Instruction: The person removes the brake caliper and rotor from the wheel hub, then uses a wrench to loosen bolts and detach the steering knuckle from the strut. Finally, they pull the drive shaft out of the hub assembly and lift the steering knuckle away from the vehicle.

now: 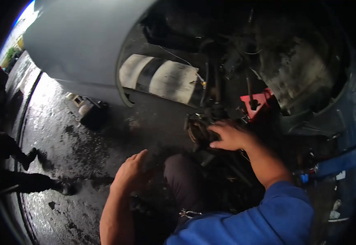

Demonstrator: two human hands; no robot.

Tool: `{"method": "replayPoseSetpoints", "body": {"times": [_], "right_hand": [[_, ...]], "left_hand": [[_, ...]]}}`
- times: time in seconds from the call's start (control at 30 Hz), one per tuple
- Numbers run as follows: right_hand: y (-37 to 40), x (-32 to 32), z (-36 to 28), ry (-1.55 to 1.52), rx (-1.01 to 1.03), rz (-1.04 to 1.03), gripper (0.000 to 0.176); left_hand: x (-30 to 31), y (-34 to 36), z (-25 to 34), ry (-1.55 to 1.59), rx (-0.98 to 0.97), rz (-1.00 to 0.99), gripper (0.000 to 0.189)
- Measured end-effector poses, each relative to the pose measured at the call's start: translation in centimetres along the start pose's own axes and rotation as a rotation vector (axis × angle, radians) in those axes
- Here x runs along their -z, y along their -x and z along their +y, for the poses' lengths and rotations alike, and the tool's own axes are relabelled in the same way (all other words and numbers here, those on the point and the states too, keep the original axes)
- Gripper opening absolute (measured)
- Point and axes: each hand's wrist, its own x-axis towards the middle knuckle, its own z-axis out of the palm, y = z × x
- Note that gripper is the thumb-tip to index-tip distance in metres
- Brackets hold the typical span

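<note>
Nearest the camera, the person's blue sleeve (268, 216) is covering the right upper arm, and a knee in dark trousers (182, 175) is rising between the two forearms. The left hand (132, 171) is hovering just beside that knee, half open with its fingers loosely bent and together, and it is holding nothing. Further in, the right hand (229, 136) is reaching forward from the sleeve and lying on a dark, grimy brake assembly (197, 130), which is sitting low at the middle of the open wheel arch; the fingers (219, 143) are curving over the part and touching it, though whether they are actually clasping it cannot be told, since the metal beneath is lying in shadow. Just beyond the hand and to its right, a red bracket (256, 103) is standing out against the dark. Behind it, the wheel arch (308, 61) is opening into blackened lining, hoses and thin wires, with a pale and dark banded panel (161, 77) slanting across its left side. A grey body panel (80, 36) is filling the upper left. Below it, the wet ground (63, 134) is glistening, and at the far left edge another person's dark boots (65, 188) are standing on it, well apart from both hands.
</note>
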Motion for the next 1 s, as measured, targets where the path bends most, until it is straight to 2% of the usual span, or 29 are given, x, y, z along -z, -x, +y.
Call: {"method": "replayPoseSetpoints", "body": {"times": [0.03,0.07,0.1,0.13,0.2,0.23,0.27,0.33,0.37,0.43,0.47,0.57,0.67,0.83,0.9,1.0], "right_hand": [[-0.4,0.6,0.3,-0.059,0.001,-0.024,0.066],[-1.7,-0.4,2.2,-0.141,-0.004,0.065,0.06],[-3.1,1.1,2.8,-0.096,-0.062,0.024,0.057],[-4.4,1.1,4.9,-0.05,-0.07,0.094,0.052],[-7.1,3.8,7.4,0.117,-0.258,0.147,0.034],[-7.9,5.2,8.3,-0.022,-0.329,0.176,0.03],[-10.2,3.9,14.3,0.031,-0.267,0.228,0.031],[-11.2,4.1,15.4,-0.658,-0.556,0.226,0.041],[-11.8,3.6,15.8,-0.641,-0.549,0.218,0.041],[-12.4,1.9,16.7,-1.138,-0.79,0.292,0.054],[-12.7,1.2,16.5,-1.129,-0.788,0.284,0.054],[-13.8,-0.1,16.4,-1.322,-0.666,0.165,0.072],[-14.9,-0.8,15.9,-1.396,-0.638,0.158,0.076],[-15.0,-0.7,16.6,-1.349,-0.611,0.146,0.074],[-15.1,-0.9,17.2,-1.37,-0.605,0.132,0.067],[-14.6,-1.0,16.6,-1.371,-0.582,0.113,0.07]], "left_hand": [[0.1,0.3,0.1,-0.007,0.01,-0.009,0.074],[0.2,0.5,0.0,-0.016,0.03,-0.016,0.074],[0.2,0.8,0.2,-0.001,0.027,-0.021,0.074],[0.3,0.9,0.4,-0.026,0.039,-0.018,0.075],[0.2,0.7,0.5,-0.034,0.063,-0.021,0.076],[0.2,0.9,0.6,-0.045,0.042,-0.005,0.075],[0.1,1.2,0.6,-0.055,0.024,0.011,0.075],[0.1,1.6,0.3,-0.058,0.016,0.003,0.075],[0.1,1.8,0.2,-0.073,-0.004,-0.008,0.074],[0.2,2.2,0.1,-0.065,0.012,0.005,0.074],[0.2,2.3,0.0,-0.073,0.02,0.008,0.074],[0.1,2.6,-0.4,-0.069,0.048,0.006,0.074],[0.0,3.0,-0.4,-0.089,0.045,-0.012,0.075],[-0.4,3.3,-0.4,-0.071,0.067,-0.016,0.075],[-0.5,3.4,-0.2,-0.077,0.054,-0.004,0.075],[-0.4,3.3,0.1,-0.037,0.099,-0.018,0.078]]}}
